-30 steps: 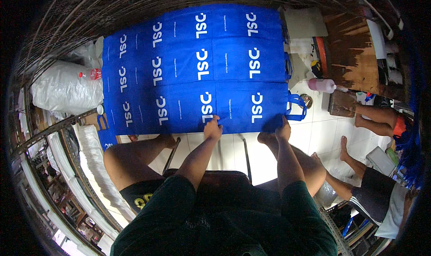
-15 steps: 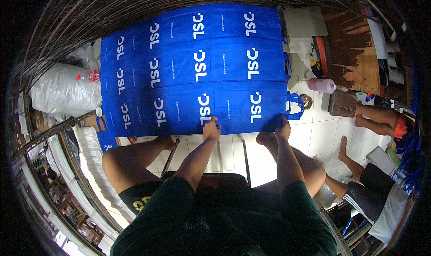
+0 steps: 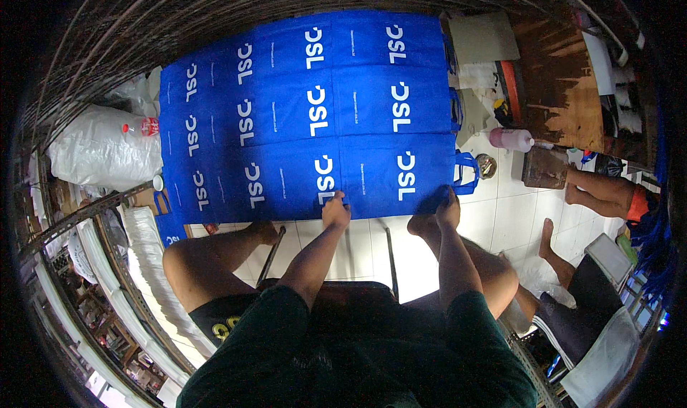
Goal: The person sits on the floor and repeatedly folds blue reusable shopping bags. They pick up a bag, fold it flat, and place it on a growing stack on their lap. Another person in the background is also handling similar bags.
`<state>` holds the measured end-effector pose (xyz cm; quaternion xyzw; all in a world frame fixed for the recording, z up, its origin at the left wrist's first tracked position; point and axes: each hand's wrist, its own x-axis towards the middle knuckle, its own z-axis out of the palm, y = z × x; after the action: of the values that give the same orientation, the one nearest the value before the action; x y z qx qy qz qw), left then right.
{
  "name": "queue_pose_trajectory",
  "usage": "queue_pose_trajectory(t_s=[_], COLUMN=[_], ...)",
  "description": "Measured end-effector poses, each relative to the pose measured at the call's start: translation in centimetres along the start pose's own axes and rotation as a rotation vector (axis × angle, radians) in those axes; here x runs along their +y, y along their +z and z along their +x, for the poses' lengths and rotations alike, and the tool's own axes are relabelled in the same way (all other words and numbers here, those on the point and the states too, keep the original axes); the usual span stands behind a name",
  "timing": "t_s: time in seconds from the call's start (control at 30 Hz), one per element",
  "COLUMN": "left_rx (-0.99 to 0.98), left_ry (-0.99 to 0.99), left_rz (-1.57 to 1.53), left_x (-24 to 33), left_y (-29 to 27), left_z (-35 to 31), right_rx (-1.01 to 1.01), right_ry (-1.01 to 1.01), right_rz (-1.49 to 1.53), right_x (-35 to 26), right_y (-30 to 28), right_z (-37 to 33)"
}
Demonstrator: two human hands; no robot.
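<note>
Blue fabric tote bags (image 3: pixel 286 129) with white print lie flat in overlapping rows, and their blue handles (image 3: pixel 466 173) stick out at the right. At the near edge of the closest row, my left hand (image 3: pixel 335 210) is closed, its thumb and fingers pinching the bag's edge near a printed mark. My right hand (image 3: pixel 449 212) is closed at the near right corner of the same row, gripping the cloth there. The undersides of the fingers and whatever supports the bags are hidden.
A clear plastic sack (image 3: pixel 104 147) sits at the left, with a red-capped bottle (image 3: pixel 147 127) on it. Right of the bags are a pink liquid bottle (image 3: pixel 511 139), a wooden board (image 3: pixel 562 72) and a wooden block (image 3: pixel 544 168). Other people's legs (image 3: pixel 600 186) extend in from the right.
Both hands stay at the near edge of the bags, with only slight shifts. At the lower right, another person's dark-clothed leg and the pale cloth beside it have moved a little.
</note>
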<state>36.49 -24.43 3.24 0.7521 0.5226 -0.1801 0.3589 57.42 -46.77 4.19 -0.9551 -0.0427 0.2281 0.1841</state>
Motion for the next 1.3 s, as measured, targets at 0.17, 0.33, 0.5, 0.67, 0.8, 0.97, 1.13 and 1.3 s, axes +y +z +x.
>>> queue_pose_trajectory(t_s=[0.17, 0.33, 0.5, 0.67, 0.8, 0.97, 1.13, 1.3], left_rx=[0.328, 0.503, 0.072, 0.127, 0.318, 0.348, 0.243, 0.221], left_ry=[0.146, 0.509, 0.938, 0.686, 0.543, -0.002, -0.671, -0.819], left_rz=[0.014, -0.887, -1.869, -1.964, -1.850, -1.747, -1.777, -1.751], left_x=[1.6, 6.9, 20.7, 22.6, 19.6, 10.0, 0.1, -5.0], left_y=[-2.0, -10.8, -38.3, -43.6, -37.6, -25.4, -12.2, -4.5], left_z=[-1.8, 1.0, -7.2, -9.0, -10.1, -14.4, -8.2, -2.5], right_rx=[0.092, 0.369, 0.551, 0.640, 0.819, 0.625, 0.723, 0.572], right_ry=[0.024, 0.134, 0.088, -0.043, -0.173, -0.179, -0.053, -0.056], right_rz=[-0.052, 0.005, 0.419, 1.029, 0.837, 0.824, 0.567, 0.542], right_x=[0.6, -1.1, -1.5, -4.3, -1.5, 0.8, 6.0, 2.5], right_y=[0.4, -0.6, -4.1, -12.4, -19.9, -25.5, -22.7, -22.9], right_z=[-0.8, -1.3, 2.1, 2.9, 1.5, -7.7, -11.3, -12.1])
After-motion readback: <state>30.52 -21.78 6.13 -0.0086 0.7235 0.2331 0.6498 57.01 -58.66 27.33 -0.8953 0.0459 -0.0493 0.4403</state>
